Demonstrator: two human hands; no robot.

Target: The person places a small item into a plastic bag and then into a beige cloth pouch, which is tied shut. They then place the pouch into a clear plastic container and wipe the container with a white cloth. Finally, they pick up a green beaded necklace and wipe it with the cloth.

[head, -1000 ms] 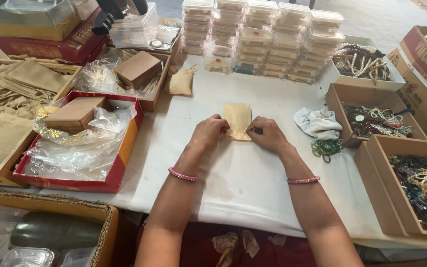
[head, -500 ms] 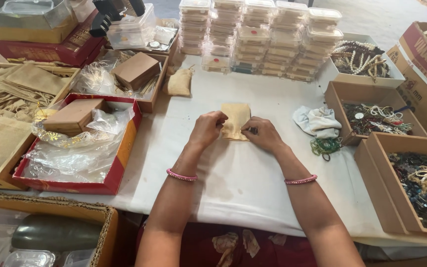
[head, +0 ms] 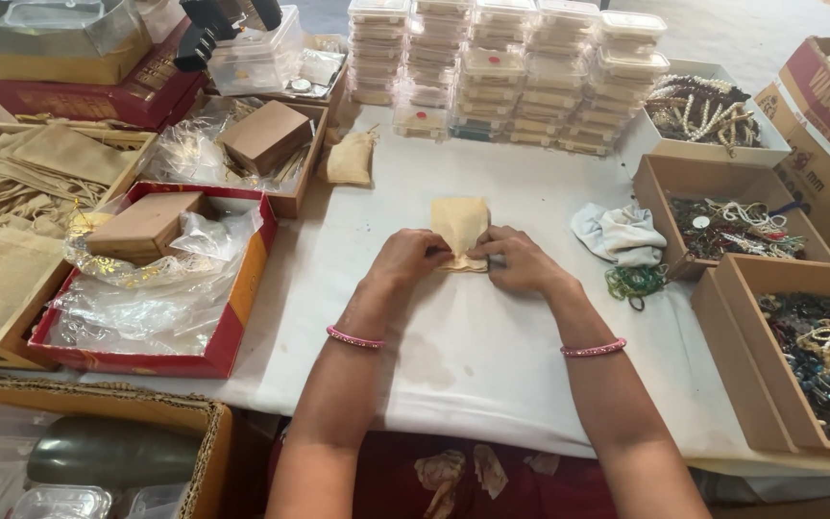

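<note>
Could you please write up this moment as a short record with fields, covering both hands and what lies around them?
Left hand: left hand pinches the near edge of the tan pouch
Right hand: right hand grips the same edge
Pouch: lies on the white cloth
Right of hands: crumpled rag, green bead string, bead boxes
Left: red tray with plastic wrap
Far: stacked clear containers
</note>
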